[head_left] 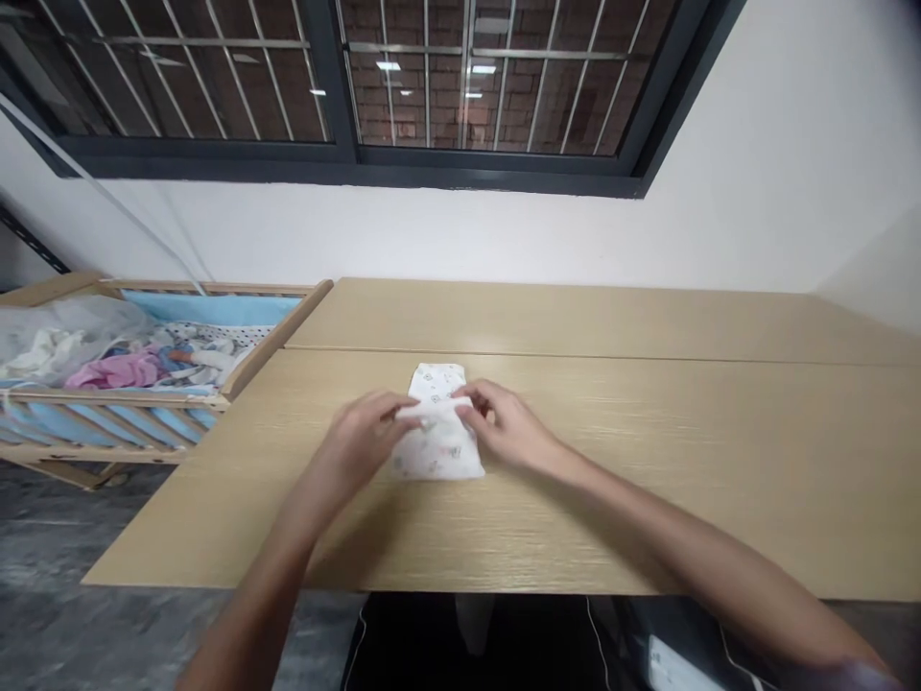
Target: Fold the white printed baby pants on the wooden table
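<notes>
Head view: folded white printed cloth (437, 449), lying mid-way on light wood-grain table (648, 523); left hand (364, 440) and right hand (504, 424), fingers bent, gripping its upper fold from opposite sides, pressure evenly shared, cloth kept flat.

a dark-framed barred window (345, 158) looks onto brick above a white wall (755, 230); a wooden crib (122, 395) stands on grey floor (86, 537).

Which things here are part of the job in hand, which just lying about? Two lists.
Job in hand: folded white printed cloth, touched by left hand and right hand; wood-laminate table under it.
Lying about: wooden crib with blue padding; pink garment and other clothes in it.
</notes>
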A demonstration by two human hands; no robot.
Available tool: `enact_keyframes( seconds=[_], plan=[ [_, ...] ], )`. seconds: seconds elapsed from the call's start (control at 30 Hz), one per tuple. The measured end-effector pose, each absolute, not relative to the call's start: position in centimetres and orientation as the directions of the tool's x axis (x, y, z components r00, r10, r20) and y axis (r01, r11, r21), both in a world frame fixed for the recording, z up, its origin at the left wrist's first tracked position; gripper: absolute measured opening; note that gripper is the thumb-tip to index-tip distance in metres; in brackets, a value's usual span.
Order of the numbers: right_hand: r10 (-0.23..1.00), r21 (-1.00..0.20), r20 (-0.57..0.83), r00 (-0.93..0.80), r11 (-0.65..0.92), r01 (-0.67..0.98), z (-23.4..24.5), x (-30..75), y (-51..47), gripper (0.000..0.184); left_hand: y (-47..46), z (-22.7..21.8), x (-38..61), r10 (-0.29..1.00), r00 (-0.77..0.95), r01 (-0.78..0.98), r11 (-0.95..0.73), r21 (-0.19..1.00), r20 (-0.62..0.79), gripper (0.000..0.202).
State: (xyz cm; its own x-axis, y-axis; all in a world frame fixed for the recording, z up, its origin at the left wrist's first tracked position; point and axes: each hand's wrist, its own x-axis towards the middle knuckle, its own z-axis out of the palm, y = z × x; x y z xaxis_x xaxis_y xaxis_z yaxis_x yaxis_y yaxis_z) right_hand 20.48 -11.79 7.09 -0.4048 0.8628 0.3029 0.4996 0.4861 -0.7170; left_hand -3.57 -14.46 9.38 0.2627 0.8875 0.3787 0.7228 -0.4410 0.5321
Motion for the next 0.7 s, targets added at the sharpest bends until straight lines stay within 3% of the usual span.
enact_keyframes(
  seconds=[0.1, 0.23, 0.43, 0.5, 0.57, 0.7],
  plan=[
    [0.893, -0.730, 0.288, -0.345, 0.438, 0.524, 5.7, 20.0, -5.7, 0.023, -8.2, 9.3, -2.3, 0.918, 0.271, 0.765, -0.388, 0.514, 0.290, 0.025],
    [0.927, -0.626, 0.216, -0.305, 0.372, 0.686, 3.6, 19.5, 0.1, 0.019, -2.3, 7.3, -0.6, 0.945, 0.253, 0.836, -0.321, 0.445, 0.206, 0.025],
    [0.922, -0.533, 0.266, -0.281, 0.383, 0.754, 2.9, 19.6, 0.3, 0.025, -4.8, 6.5, 0.9, 0.950, 0.205, 0.913, -0.272, 0.305, 0.234, 0.030],
    [0.872, -0.461, 0.342, -0.350, 0.480, 0.746, 3.5, 19.5, -1.5, 0.036, -8.9, 5.9, 1.1, 0.941, 0.219, 0.930, -0.282, 0.237, 0.258, 0.034],
    [0.768, -0.387, 0.359, -0.531, 0.640, 0.664, 4.0, 19.0, -3.6, 0.046, -13.3, 4.6, 1.5, 0.912, 0.302, 0.934, -0.341, 0.104, 0.279, 0.042],
    [0.457, -0.379, 0.203, -0.866, 0.852, 0.361, 3.2, 17.1, -6.6, 0.056, -18.6, 1.2, 2.3, 0.917, 0.324, 0.940, -0.339, 0.024, 0.234, 0.049]
  ],
)
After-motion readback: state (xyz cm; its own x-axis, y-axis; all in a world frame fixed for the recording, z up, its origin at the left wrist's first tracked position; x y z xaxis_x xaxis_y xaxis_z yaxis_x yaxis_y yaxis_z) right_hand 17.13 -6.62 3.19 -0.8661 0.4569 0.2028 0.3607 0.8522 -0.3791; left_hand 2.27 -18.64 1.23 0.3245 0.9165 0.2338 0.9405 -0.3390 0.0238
